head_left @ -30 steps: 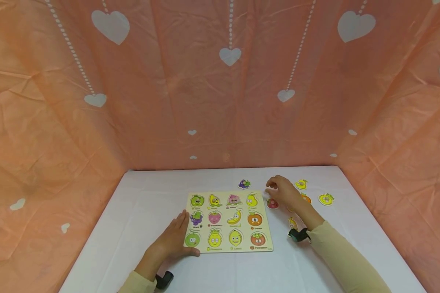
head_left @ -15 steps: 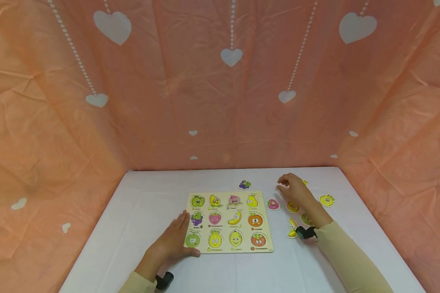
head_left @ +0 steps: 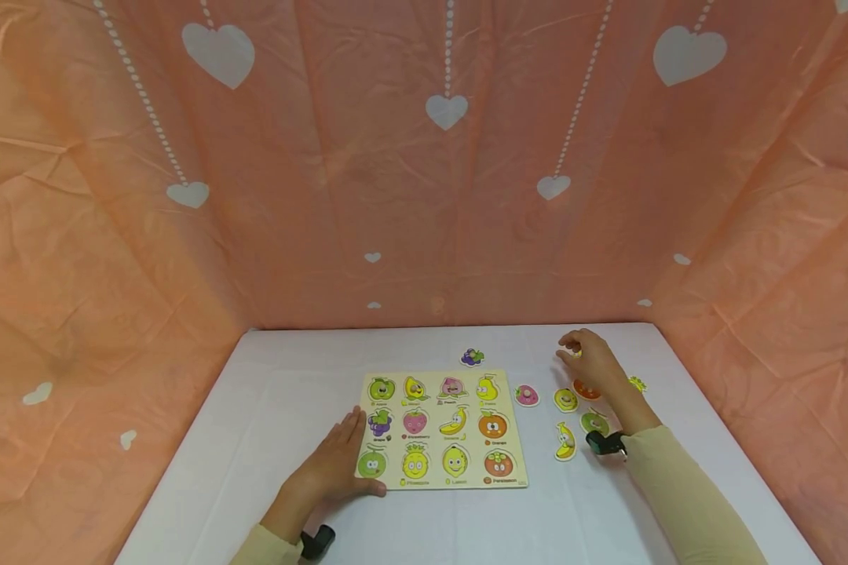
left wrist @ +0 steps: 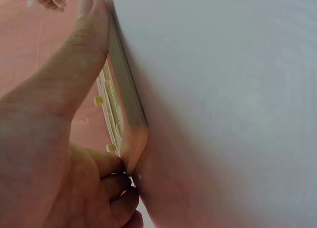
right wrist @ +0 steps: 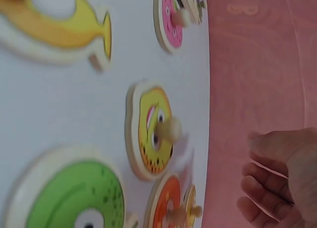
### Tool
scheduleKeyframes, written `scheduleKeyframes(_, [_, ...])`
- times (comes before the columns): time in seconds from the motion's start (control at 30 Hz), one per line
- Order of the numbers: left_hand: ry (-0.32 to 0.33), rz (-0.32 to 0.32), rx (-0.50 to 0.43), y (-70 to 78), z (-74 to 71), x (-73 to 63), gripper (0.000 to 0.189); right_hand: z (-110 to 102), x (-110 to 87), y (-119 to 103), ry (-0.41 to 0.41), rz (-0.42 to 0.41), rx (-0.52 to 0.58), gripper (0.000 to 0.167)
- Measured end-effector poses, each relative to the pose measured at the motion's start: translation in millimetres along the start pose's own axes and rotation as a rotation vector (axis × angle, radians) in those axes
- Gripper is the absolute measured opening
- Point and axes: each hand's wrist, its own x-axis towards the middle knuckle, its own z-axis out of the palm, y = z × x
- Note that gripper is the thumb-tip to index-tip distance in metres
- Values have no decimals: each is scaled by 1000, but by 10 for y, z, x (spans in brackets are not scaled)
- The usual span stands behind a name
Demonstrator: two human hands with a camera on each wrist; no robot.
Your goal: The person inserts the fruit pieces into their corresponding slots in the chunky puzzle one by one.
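Observation:
My left hand (head_left: pixel 334 457) holds the near left corner of a wooden fruit puzzle board (head_left: pixel 389 480). In the left wrist view the thumb lies along the front edge, with the fingers bent at the corner. My right hand (head_left: pixel 595 362) is over the far right of the table, fingers loosely bent and nothing visible between them in the right wrist view. A yellow piece (head_left: pixel 578 353) partly shows beneath its fingertips. Below the hand lie an orange-red fruit piece (head_left: pixel 586 389), a yellow lemon-like piece (head_left: pixel 566 400) and a green melon-like piece (head_left: pixel 594 422).
A grape piece (head_left: pixel 473 358) lies behind the board, with a strawberry piece (head_left: pixel 526 395) close to its right edge. A banana piece (head_left: pixel 565 442) lies nearer me. The pineapple piece (head_left: pixel 637 383) is half hidden by the right arm. Wooden knobs (right wrist: pixel 170 130) stick up from the pieces.
My right hand has moved right across the loose pieces, uncovering the lemon-like, green and banana pieces and partly covering the pineapple. My left hand and the board have stayed put.

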Motion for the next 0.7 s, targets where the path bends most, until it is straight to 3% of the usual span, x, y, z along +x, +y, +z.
scheduleKeyframes(0.27, [2,-1,4,-6,6,8,136,-68,13,163,1,73,-11,31])
scheduleKeyframes(0.7, [-4,7,16,-10,8,16,137,-53,-21,405,46,119,-10,28])
